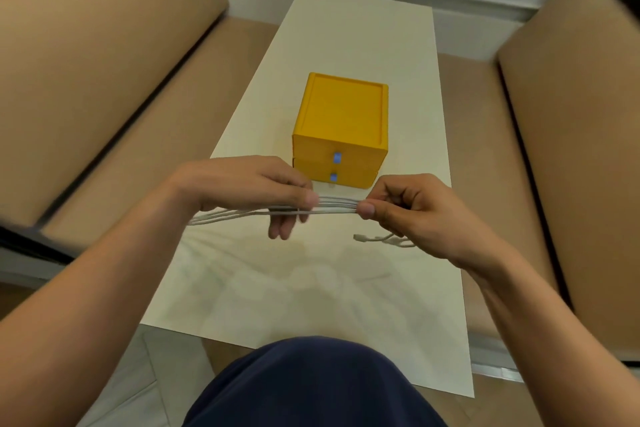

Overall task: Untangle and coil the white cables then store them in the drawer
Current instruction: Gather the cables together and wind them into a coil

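You are holding the bundle of white cables (329,210) stretched level between both hands, at mid-frame just below the yellow drawer box (341,130). Your left hand (242,189) is pinching the strands between thumb and fingertips, with the loops trailing out past it toward the left. Your right hand (412,210) is gripping the bundle's other end with curled fingers, and a plug end (360,238) is dangling below it. Both drawers with blue handles (335,167) are sitting closed on the pale table (346,45).
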A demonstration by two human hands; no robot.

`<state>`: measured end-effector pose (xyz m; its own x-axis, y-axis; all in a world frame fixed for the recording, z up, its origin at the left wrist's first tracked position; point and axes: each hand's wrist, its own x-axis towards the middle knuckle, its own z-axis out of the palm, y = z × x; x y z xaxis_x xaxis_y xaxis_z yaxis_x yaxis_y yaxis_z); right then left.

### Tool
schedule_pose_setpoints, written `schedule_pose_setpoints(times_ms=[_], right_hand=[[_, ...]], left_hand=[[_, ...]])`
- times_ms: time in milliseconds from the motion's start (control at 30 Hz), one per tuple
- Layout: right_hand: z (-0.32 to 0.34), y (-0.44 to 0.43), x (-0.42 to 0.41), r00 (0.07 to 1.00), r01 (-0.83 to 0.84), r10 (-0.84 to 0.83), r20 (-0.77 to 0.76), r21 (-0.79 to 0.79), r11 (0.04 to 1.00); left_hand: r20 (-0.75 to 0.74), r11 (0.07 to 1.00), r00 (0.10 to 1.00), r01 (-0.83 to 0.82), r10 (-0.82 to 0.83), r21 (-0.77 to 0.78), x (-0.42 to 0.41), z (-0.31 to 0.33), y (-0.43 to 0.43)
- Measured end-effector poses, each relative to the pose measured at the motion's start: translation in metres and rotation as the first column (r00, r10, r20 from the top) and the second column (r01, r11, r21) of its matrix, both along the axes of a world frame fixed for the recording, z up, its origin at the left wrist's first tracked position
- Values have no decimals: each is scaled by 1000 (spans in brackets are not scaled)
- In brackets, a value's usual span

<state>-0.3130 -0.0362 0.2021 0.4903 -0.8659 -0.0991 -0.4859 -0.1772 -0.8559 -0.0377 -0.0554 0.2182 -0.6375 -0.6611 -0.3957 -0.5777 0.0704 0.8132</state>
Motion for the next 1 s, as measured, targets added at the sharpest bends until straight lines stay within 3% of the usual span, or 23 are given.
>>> schedule_pose_setpoints(times_ms=[100,267,467,633,800,1000], right_hand=[[4,-2,1,1000,-31,31,-5,8,999],[6,-8,-1,996,46,-52,-77,-74,996],[6,-18,-22,996,-71,79,-40,182,981],[7,-24,-21,975,22,-10,-220,51,998],[9,-29,-27,975,39,-21,-220,79,996],[8,-32,-27,976,97,-100,-196,-28,995]], left_hand=[[-30,997,1000,-10,8,-74,-24,2,7],[-53,965,989,-144,135,-220,-41,-7,7],[-29,967,992,-127,124,-220,-44,-2,2],[63,973,993,-89,104,-214,-54,-1,-5],[12,965,991,-130,137,-228,-49,3,-11],[-43,950,982,-187,182,-251,-50,1,-14]])
